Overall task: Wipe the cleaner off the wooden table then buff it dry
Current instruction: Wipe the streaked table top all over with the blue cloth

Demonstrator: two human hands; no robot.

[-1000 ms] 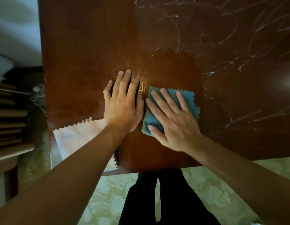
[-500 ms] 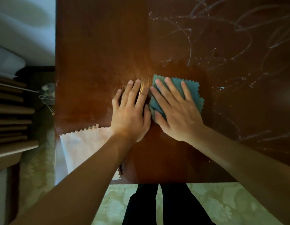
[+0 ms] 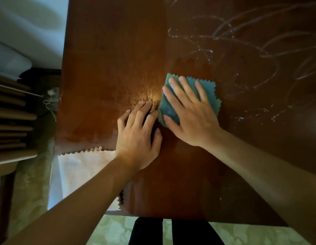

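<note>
A dark wooden table [image 3: 109,50] fills the view. White squiggly streaks of cleaner [image 3: 242,43] cover its far right part, while the left and near parts look wiped and damp. My right hand [image 3: 190,114] presses flat with straight fingers on a folded blue-green cloth [image 3: 209,91] at the table's middle. My left hand [image 3: 138,137] rests on the bare wood just left of the cloth, fingers slightly bent, fingertips on the surface.
A pale pink cloth [image 3: 83,167] lies at the table's near left corner, partly under my left forearm. Wooden slats [image 3: 10,121] stand left of the table. Patterned green floor [image 3: 109,230] and my dark trouser legs [image 3: 171,232] show below the near edge.
My right hand has pushed the blue-green cloth away from me toward the streaks. My left hand has stayed beside it, its fingers now more bent.
</note>
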